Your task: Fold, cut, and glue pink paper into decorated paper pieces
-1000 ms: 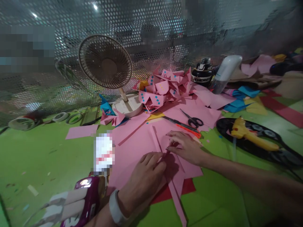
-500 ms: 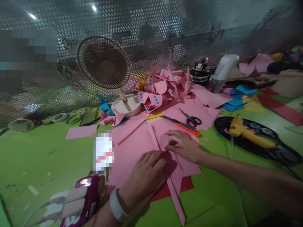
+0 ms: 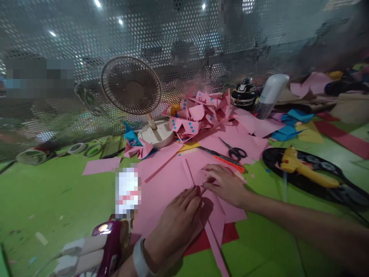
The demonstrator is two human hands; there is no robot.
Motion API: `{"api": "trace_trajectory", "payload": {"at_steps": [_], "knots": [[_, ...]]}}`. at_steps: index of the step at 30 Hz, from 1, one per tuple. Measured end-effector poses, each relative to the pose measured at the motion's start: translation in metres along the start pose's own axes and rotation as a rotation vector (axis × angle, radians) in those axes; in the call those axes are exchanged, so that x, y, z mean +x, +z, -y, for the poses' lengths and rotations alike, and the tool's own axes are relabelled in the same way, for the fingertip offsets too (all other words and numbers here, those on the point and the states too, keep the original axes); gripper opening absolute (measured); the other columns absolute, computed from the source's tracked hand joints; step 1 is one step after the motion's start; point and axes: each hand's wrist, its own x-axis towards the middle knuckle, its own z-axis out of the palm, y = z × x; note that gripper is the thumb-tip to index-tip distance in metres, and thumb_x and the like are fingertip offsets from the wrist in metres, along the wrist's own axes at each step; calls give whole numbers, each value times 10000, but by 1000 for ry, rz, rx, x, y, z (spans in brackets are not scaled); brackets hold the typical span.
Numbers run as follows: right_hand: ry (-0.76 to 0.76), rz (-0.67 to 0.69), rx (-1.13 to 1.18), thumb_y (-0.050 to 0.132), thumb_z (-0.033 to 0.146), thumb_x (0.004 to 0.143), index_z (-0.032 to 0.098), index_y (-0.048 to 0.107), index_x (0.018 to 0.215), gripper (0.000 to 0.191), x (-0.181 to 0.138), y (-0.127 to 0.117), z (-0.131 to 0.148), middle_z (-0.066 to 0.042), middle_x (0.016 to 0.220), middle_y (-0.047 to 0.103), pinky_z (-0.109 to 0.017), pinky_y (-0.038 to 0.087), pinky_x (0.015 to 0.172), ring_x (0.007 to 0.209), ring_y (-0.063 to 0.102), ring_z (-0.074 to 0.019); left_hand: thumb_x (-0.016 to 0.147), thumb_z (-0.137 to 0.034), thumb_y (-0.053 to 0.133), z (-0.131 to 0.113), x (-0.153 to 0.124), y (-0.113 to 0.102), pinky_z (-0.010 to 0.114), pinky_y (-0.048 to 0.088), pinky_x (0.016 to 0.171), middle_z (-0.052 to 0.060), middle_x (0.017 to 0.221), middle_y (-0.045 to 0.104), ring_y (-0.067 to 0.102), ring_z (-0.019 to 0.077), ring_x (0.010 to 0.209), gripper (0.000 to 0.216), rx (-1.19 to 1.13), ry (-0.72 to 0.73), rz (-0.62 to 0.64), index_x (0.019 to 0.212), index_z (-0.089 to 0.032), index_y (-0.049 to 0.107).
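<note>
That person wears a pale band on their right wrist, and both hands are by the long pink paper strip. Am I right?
Almost! The pale band is on the left wrist, not the right, as the head view shows. The left hand and right hand are indeed both by the long pink paper strip.

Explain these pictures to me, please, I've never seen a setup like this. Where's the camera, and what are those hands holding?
There's no machine here. One camera, worn on a person's head, looks forward and down at their bare hands. The left hand and right hand meet over a narrow pink strip lying across pink sheets; I can't tell how firmly either grips it. Scissors and an orange-handled tool lie just beyond. Also on the green table are a fan, folded pink paper pieces and a yellow glue gun.
</note>
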Motion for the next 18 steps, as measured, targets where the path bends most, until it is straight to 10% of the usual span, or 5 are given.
{"api": "trace_trajectory", "payload": {"at_steps": [18], "knots": [[47, -26, -4, 545, 431, 861, 234, 627, 795, 223, 0, 5, -2, -36, 1197, 566, -424, 349, 977, 1135, 494, -225, 899, -234, 478, -8, 5, -5, 410, 516, 943, 176, 1148, 652, 634, 233, 1050, 168, 51, -9, -60, 946, -117, 589]]}}
